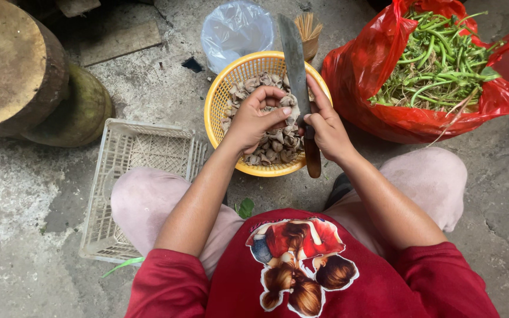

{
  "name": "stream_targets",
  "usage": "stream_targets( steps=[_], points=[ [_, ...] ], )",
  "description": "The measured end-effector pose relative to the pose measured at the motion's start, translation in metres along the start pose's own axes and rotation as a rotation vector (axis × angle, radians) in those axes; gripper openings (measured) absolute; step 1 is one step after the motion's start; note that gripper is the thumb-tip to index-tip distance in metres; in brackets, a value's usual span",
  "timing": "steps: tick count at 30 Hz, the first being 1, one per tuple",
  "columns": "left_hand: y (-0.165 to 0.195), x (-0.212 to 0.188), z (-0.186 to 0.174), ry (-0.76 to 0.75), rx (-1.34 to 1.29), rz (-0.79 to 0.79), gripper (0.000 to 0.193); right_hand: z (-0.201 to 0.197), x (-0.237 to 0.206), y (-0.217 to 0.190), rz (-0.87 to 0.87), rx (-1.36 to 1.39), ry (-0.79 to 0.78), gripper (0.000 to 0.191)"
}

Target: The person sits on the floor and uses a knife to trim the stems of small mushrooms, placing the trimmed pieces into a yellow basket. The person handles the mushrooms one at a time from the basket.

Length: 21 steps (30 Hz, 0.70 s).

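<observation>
Seated person in a dark red printed shirt and pale pink trousers, viewed from above, knees spread to either side of a round yellow plastic basket set on the grey concrete floor. Directly over the basket, the left hand is curled, fingers and thumb pinching a small grey-brown piece taken from the heap of like pieces filling the basket. Beside it, the right hand is closed around the brown wooden handle of a long, flat-bladed steel knife, whose blade points away from the body and crosses the basket's far rim, its edge touching the pinched piece. Left of the basket lies a shallow white plastic lattice crate, partly under the left knee. Farther left of the basket stands a round wooden chopping block. Just beyond the basket's far rim sits a crumpled clear plastic bag. Right of the basket, an open red plastic bag holds green stalks.
</observation>
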<state>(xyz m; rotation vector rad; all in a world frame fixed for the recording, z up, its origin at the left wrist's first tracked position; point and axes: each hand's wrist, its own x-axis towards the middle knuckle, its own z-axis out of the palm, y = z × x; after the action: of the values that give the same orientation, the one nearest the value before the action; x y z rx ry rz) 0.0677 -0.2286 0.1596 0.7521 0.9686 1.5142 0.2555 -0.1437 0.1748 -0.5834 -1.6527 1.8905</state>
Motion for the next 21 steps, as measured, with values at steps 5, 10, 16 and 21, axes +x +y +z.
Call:
stream_targets(
  steps=[5, 10, 16, 21],
  points=[
    [-0.005, 0.001, 0.000, 0.058, 0.044, 0.061, 0.032, 0.000, -0.001, -0.005, -0.075, -0.026, 0.045, 0.077],
    [-0.012, 0.004, -0.002, -0.011, 0.005, 0.041, 0.032, -0.003, -0.003, 0.000, -0.164, -0.120, -0.001, 0.075],
    [-0.014, 0.005, -0.005, -0.134, -0.093, 0.014, 0.029, -0.008, 0.006, 0.021, -0.067, -0.055, 0.154, 0.061],
    [-0.014, 0.005, 0.001, -0.039, -0.043, 0.088, 0.032, -0.007, 0.005, 0.032, -0.384, -0.534, 0.051, 0.047]
  ],
)
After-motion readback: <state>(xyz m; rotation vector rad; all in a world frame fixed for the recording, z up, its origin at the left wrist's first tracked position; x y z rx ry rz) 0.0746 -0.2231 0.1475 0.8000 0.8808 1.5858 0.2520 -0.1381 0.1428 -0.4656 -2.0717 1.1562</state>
